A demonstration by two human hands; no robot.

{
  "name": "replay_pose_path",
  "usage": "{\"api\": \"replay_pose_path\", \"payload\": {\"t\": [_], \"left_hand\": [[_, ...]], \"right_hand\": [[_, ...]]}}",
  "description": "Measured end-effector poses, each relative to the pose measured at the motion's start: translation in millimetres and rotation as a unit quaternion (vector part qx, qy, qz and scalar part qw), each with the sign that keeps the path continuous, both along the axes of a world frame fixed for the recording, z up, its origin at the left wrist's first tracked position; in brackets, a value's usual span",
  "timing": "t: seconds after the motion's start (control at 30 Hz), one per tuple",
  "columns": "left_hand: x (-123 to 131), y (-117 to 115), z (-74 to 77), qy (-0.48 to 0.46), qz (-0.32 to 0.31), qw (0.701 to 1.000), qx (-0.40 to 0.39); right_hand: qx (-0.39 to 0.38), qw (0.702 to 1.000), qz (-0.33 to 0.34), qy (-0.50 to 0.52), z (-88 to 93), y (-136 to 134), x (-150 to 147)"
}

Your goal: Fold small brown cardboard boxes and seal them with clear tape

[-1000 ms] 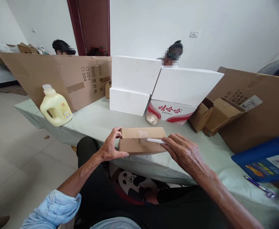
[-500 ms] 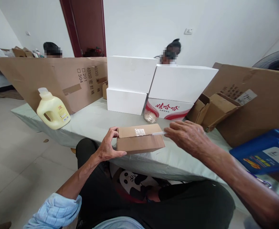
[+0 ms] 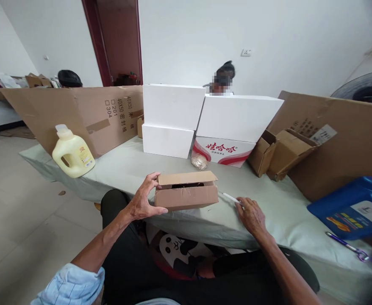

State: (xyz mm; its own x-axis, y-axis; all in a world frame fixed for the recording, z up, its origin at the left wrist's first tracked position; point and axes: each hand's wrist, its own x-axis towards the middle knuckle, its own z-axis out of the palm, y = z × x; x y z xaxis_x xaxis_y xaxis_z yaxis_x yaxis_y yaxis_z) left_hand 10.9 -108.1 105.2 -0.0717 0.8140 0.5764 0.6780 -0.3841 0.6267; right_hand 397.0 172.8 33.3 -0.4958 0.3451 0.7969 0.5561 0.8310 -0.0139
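A small brown cardboard box (image 3: 186, 197) stands near the table's front edge, its top flap raised along the near seam. Through the gap something dark shows inside, too hidden to name. My left hand (image 3: 143, 199) grips the box's left end, thumb on the front face and fingers behind the top corner. Off the box's right end, my right hand (image 3: 252, 215) is closed on a slim white utility knife (image 3: 232, 198). Its thin tip points left toward the box, apart from it.
White boxes (image 3: 173, 106) are stacked behind, with a crumpled clear ball (image 3: 200, 161) in front. A yellow jug (image 3: 73, 154) stands left; a blue jug (image 3: 354, 207) and purple pen (image 3: 345, 245) lie right. Open cartons (image 3: 290, 150) lean at right. A person (image 3: 223, 80) sits beyond the boxes.
The knife has left the seam, and my right hand has moved down toward me with it. The clear tape across the seam has parted and the flap has risen. My left hand keeps its grip.
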Motion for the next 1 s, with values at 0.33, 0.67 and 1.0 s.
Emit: {"api": "replay_pose_path", "payload": {"t": [0.33, 0.67, 1.0], "left_hand": [[-0.1, -3.9, 7.2, 0.061, 0.004, 0.998, 0.0], [4.2, -4.0, 31.3, 0.133, 0.068, 0.989, 0.005], [42.5, 28.2, 76.9, 0.279, 0.042, 0.959, -0.015]], "right_hand": [[-0.047, 0.983, 0.157, 0.086, 84.3, -85.0, -75.5], [-0.101, 0.975, 0.2, 0.005, 106.1, -104.7, -118.1], [-0.181, 0.967, 0.176, 0.038, 107.0, -111.9, -136.1]]}}
